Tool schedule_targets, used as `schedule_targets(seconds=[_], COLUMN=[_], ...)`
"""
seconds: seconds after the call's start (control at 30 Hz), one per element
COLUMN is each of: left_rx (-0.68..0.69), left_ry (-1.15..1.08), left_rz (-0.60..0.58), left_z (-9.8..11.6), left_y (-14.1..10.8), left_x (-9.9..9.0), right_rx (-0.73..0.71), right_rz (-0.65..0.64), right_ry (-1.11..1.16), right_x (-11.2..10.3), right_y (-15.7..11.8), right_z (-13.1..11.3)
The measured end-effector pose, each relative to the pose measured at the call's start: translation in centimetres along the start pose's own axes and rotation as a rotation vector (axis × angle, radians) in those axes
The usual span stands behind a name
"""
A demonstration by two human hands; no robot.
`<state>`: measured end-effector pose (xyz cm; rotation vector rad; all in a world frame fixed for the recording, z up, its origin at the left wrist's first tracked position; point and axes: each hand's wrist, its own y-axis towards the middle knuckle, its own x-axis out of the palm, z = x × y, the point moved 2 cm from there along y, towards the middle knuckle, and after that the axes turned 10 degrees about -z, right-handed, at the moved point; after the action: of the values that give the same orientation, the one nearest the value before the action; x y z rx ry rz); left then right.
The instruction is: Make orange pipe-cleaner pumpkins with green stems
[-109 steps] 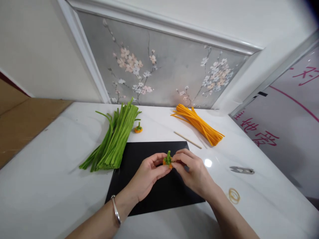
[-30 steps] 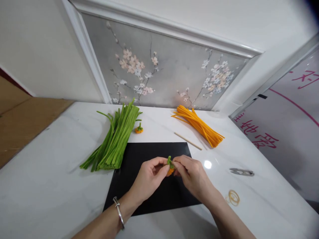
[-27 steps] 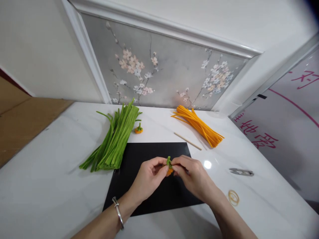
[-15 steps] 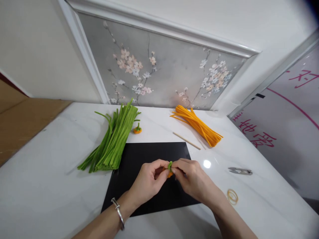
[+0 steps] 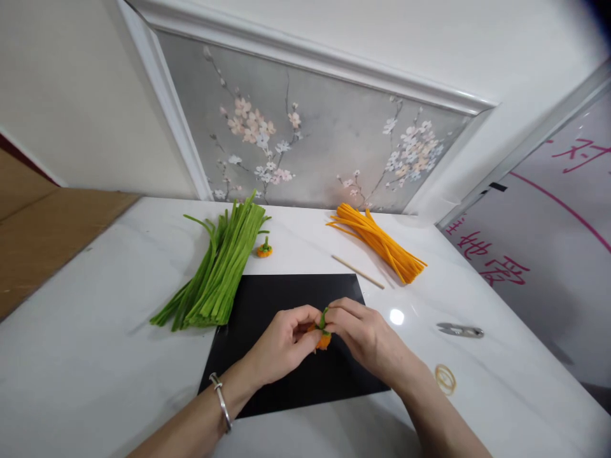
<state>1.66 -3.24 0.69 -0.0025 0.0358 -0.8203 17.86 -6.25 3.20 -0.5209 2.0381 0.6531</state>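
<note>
Between my hands, over a black mat (image 5: 267, 292), is a small orange pipe-cleaner pumpkin (image 5: 324, 342) with a green stem on top. My left hand (image 5: 286, 343) pinches the pumpkin's left side, its fingers partly covering the orange body. The fingers of my right hand (image 5: 370, 334) are closed on the green stem (image 5: 324, 318). A finished-looking small pumpkin (image 5: 265, 249) of the same orange and green sits upright behind the mat. Left of the mat lies a thick bundle of green pipe cleaners (image 5: 219, 273).
A bundle of orange pipe cleaners (image 5: 382, 245) lies at the back right, with a thin wooden stick (image 5: 358, 271) before it. Thread snips (image 5: 461, 330) and rubber bands (image 5: 445, 379) rest on the white table (image 5: 114, 280) at right. A whiteboard (image 5: 548, 222) stands beyond.
My right hand's fingers have shifted slightly up around the green stem. More of the pumpkin's orange body shows below my fingertips. The view has moved a little.
</note>
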Motion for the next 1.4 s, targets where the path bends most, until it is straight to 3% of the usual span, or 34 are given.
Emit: schedule_targets(seconds=[0.13,0.47,0.57,0.73,0.8,0.93,1.07,1.4], left_rx=[0.031,0.059,0.054,0.069,0.078,0.116,0.119,0.113], left_ry=[-0.052,0.049,0.08,0.085,0.105,0.122,0.039,-0.04], left_rz=[-0.019,-0.058,-0.085,-0.065,-0.055,-0.012,0.009,0.115], left_z=[0.4,-0.2,-0.4,-0.3,-0.3,0.0,0.1,-0.5], left_y=[0.1,-0.3,-0.4,-0.4,-0.4,-0.3,-0.1,0.0], left_x=[0.1,0.7,0.7,0.2,0.1,0.0,-0.1,-0.3], right_rx=[-0.004,0.175,0.241,0.401,0.406,0.328,0.318,0.284], right_rz=[0.024,0.015,0.053,0.241,0.222,0.064,0.072,0.205], right_ry=[0.04,-0.105,0.067,0.447,0.515,0.727,0.854,0.552], right_x=[0.2,0.7,0.2,-1.2,-1.3,-0.8,-0.1,0.6], right_y=[0.0,0.0,-0.1,-0.7,-0.7,-0.4,-0.2,0.6], right_z=[0.2,-0.6,0.1,2.1,2.2,1.5,1.0,0.8])
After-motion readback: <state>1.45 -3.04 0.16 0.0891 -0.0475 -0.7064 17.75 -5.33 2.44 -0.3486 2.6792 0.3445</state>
